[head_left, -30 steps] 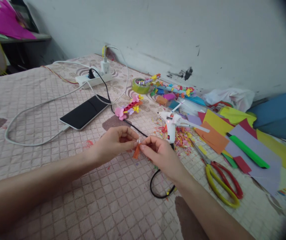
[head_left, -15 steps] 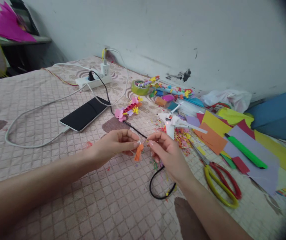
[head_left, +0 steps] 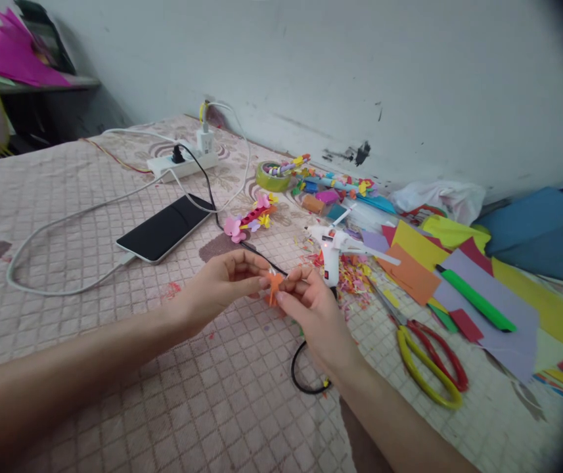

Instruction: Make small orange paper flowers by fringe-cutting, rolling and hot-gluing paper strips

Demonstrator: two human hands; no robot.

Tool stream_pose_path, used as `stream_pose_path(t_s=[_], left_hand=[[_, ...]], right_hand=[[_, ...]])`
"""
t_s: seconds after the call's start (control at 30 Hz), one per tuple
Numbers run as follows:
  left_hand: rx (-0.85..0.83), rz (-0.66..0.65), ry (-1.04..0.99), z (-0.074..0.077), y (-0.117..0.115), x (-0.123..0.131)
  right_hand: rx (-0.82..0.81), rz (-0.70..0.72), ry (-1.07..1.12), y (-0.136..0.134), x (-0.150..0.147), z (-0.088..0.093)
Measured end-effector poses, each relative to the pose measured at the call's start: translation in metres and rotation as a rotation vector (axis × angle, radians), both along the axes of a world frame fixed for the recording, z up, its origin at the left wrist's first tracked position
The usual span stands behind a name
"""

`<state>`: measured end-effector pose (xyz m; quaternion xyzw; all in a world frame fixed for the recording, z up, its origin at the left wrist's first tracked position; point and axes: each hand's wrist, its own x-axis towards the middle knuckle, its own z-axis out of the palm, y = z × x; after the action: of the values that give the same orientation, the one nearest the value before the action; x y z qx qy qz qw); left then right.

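A small orange paper piece with cut fringes is held up between my two hands over the patterned cloth. My left hand pinches its upper left side, where a bit of white shows. From the right, my right hand has thumb and fingertips closed on the piece's edge. Just behind my right hand stands a white glue gun with a small lit red light. Its black cord loops on the cloth below that hand.
Scissors with red and yellow handles lie to the right, near coloured paper sheets and a green cutter. A phone on a white cable lies left, before a power strip. Paper scraps and a flower-decorated strip lie beyond my hands.
My right hand has moved left and its fingers have come onto the orange paper piece. The fringes now look bunched together. My left hand keeps its pinch.
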<state>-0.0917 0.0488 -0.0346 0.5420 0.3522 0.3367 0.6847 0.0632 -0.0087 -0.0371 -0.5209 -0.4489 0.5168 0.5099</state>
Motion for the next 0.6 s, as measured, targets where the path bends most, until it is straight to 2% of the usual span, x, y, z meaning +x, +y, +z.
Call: stream_pose_path(t_s=[0.13,0.3,0.47,0.6], left_hand=[[-0.012,0.025,0.038,0.001,-0.001,0.000],[0.030,0.037,0.089,-0.001,-0.007,0.001],[0.038,-0.035,0.043,-0.007,-0.014,0.005],[0.053,-0.003,0.041,-0.006,-0.017,0.006]], right_hand=[[0.112,-0.087,-0.164,0.003,0.004,-0.001],[0.290,-0.204,-0.528,0.003,0.005,-0.001],[0.478,-0.198,-0.859,0.002,-0.001,-0.005],[0.555,-0.182,-1.017,0.001,-0.004,-0.009]])
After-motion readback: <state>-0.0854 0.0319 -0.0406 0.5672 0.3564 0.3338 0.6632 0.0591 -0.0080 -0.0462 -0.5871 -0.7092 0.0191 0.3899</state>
